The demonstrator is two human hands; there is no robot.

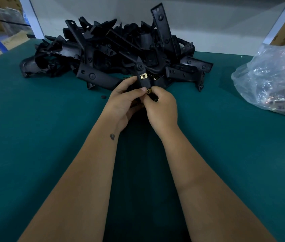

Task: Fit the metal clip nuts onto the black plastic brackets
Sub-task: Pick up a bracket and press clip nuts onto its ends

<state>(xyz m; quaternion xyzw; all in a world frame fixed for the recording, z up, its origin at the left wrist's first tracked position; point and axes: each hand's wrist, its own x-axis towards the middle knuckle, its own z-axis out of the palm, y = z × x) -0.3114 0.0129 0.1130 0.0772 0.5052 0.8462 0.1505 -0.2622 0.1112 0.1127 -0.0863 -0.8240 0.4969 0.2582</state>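
Head view: both hands (143,102) clamped on ridged black plastic bracket (142,75), brassy square clip nut (143,76) fitted.

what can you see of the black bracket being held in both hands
The narrow black plastic bracket stands roughly upright above the green table mat, just in front of the heap of black plastic brackets. A brass-coloured metal clip nut sits on its upper part. The left hand grips its lower part; the right hand pinches a second clip nut against its lower edge.

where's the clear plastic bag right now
In the head view the plastic bag sits on the green table at the far right edge, to the right of the pile of black brackets.
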